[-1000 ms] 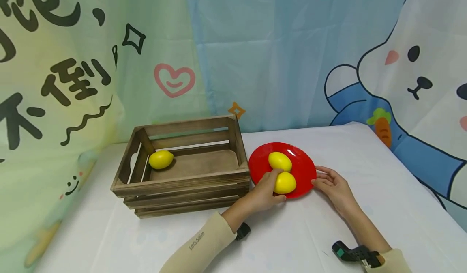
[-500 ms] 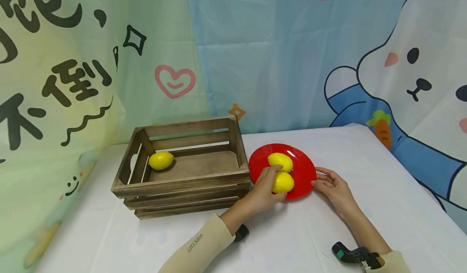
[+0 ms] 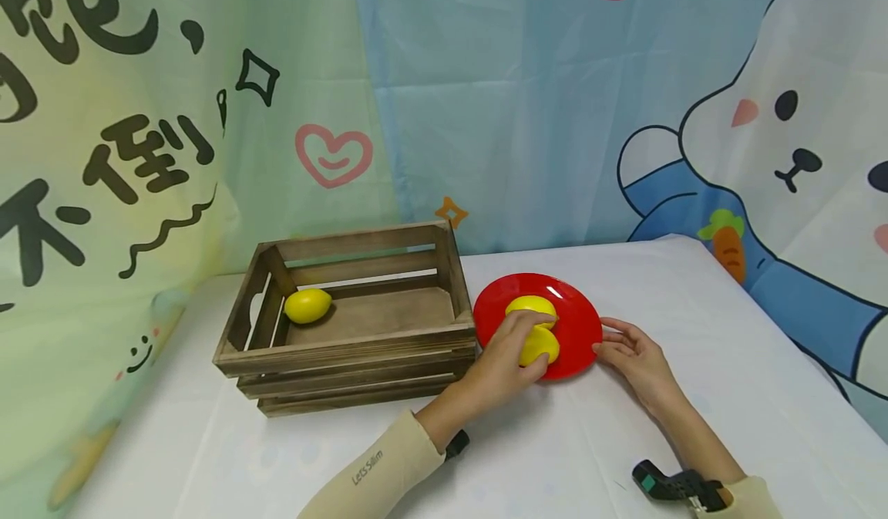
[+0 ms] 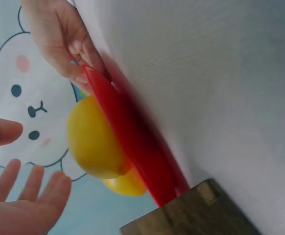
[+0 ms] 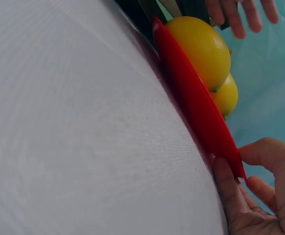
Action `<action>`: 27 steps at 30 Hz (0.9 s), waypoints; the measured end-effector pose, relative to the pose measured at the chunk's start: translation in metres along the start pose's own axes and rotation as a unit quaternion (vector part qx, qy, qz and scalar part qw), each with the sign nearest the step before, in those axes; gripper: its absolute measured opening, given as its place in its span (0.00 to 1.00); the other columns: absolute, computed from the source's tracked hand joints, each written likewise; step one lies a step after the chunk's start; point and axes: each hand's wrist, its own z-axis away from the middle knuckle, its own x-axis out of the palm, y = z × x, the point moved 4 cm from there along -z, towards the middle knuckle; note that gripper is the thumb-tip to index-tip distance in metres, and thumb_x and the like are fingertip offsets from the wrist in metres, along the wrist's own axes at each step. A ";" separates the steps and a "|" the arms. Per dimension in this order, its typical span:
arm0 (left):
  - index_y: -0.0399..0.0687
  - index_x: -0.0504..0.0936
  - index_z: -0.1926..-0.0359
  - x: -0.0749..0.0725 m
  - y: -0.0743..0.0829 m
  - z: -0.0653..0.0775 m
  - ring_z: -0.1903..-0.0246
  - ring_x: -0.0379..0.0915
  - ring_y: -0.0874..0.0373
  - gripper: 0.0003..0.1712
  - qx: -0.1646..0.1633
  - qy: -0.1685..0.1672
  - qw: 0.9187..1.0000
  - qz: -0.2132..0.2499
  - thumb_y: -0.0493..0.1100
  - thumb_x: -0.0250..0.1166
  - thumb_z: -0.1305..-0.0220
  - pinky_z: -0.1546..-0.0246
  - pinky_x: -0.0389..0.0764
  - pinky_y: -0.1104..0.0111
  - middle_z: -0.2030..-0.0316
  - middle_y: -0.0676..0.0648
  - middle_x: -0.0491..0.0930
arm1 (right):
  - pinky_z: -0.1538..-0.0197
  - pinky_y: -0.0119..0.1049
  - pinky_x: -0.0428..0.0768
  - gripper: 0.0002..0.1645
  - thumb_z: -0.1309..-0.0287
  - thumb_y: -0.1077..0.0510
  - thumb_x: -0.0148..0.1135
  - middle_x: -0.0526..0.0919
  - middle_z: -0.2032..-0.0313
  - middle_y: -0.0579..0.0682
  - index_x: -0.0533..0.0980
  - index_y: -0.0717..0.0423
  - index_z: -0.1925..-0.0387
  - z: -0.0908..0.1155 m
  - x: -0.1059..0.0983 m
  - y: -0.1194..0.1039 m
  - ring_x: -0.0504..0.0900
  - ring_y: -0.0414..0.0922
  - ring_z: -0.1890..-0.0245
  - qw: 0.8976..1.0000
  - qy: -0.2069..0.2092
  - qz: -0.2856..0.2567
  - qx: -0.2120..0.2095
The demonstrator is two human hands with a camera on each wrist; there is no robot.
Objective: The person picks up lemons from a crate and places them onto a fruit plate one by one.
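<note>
A red plate [image 3: 579, 342] lies on the white cloth with two yellow lemons on it. The front lemon [image 3: 539, 347] touches or nearly touches the rear lemon [image 3: 531, 304], which my left fingers partly cover in the head view. Above these lemons my left hand [image 3: 509, 353] hovers with fingers spread; the left wrist view shows a gap between its fingers and the nearer lemon [image 4: 94, 139]. At the plate's right rim, my right hand [image 3: 638, 361] pinches the edge, thumb above and fingers beneath, as the right wrist view shows.
A slatted wooden crate [image 3: 347, 361] stands directly left of the plate. Inside it, at the left end, lies another lemon [image 3: 307, 305]. A printed curtain [image 3: 451, 102] hangs behind the white-covered table [image 3: 590, 457].
My left hand has come away from the front lemon and risen slightly over both lemons. The front lemon has shifted a little left on the plate. The right hand keeps its place.
</note>
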 end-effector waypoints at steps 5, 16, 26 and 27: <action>0.53 0.68 0.37 -0.004 0.012 0.002 0.39 0.63 0.60 0.29 0.040 -0.011 0.999 -0.018 0.38 0.67 0.37 0.48 0.75 0.76 0.39 0.49 0.67 | 0.54 0.20 0.77 0.39 0.35 0.53 0.62 0.72 0.43 0.64 0.57 0.62 0.29 0.000 0.001 0.000 0.77 0.22 0.60 1.000 0.003 0.008 0.002; 0.46 0.72 0.39 -0.028 0.064 0.018 0.39 0.64 0.62 0.26 0.206 -0.061 0.975 -0.060 0.40 0.68 0.38 0.45 0.69 0.83 0.41 0.48 0.71 | 0.54 0.20 0.78 0.40 0.33 0.52 0.59 0.69 0.39 0.68 0.55 0.63 0.28 0.001 0.002 0.001 0.76 0.21 0.60 1.000 -0.012 0.016 -0.009; 0.46 0.78 0.43 -0.061 0.110 0.034 0.38 0.61 0.63 0.20 0.320 -0.077 0.932 -0.148 0.44 0.65 0.35 0.40 0.60 0.86 0.41 0.48 0.72 | 0.54 0.21 0.78 0.42 0.32 0.46 0.57 0.67 0.38 0.67 0.53 0.62 0.28 0.000 0.002 0.004 0.75 0.19 0.60 0.999 -0.014 0.034 -0.009; 0.46 0.78 0.44 -0.065 0.113 0.034 0.38 0.61 0.62 0.20 0.326 -0.072 0.930 -0.152 0.44 0.65 0.35 0.40 0.60 0.85 0.41 0.48 0.72 | 0.54 0.21 0.77 0.42 0.32 0.46 0.57 0.67 0.38 0.67 0.53 0.62 0.28 0.000 0.001 0.005 0.75 0.19 0.60 0.999 -0.015 0.035 -0.011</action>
